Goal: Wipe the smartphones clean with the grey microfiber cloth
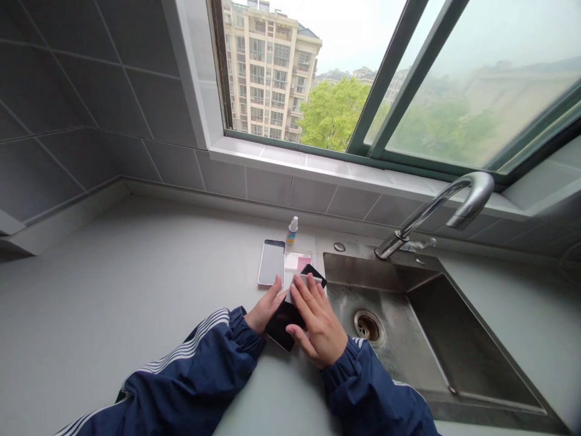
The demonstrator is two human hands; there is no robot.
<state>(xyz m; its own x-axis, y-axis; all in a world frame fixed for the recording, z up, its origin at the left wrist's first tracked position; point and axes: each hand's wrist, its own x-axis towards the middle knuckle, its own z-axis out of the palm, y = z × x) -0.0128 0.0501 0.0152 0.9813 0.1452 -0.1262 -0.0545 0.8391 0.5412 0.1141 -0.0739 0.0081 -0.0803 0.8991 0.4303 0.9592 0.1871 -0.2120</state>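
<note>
The left grip (269, 307) and right grip (318, 321) lie open, fingers apart, on a glossy black rectangular phone (279, 326), with a brushed-steel sink (358, 269) at three o'clock.

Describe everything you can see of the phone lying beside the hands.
The smartphone lies flat on the pale grey counter, screen up. Its glossy screen looks pale, with a dark strip across the far end, inside a thin silvery edge. It sits beside the person's left hand, whose fingertips come very close to its near corner; contact cannot be told.
</note>
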